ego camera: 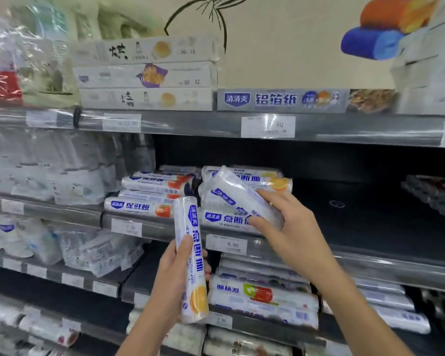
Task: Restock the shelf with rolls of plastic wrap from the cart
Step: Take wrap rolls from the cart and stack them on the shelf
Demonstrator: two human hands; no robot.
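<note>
My left hand (176, 277) grips an upright roll of plastic wrap (190, 247), white with blue lettering and an orange slice at its lower end, in front of the shelf. My right hand (285, 227) holds a second roll (238, 195) tilted, its far end up and to the left, at the front of the middle shelf (344, 250). Behind it lies a stack of the same orange-slice rolls (247, 179). Left of that stack lie rolls with a tomato picture (149, 201). The cart is out of view.
The middle shelf is dark and bare to the right of the stack (357, 201). Above, flat boxes (144, 75) and a foil box (283, 100) sit on the upper shelf. More rolls (262, 296) fill the shelf below. Bagged goods (49, 173) line the left side.
</note>
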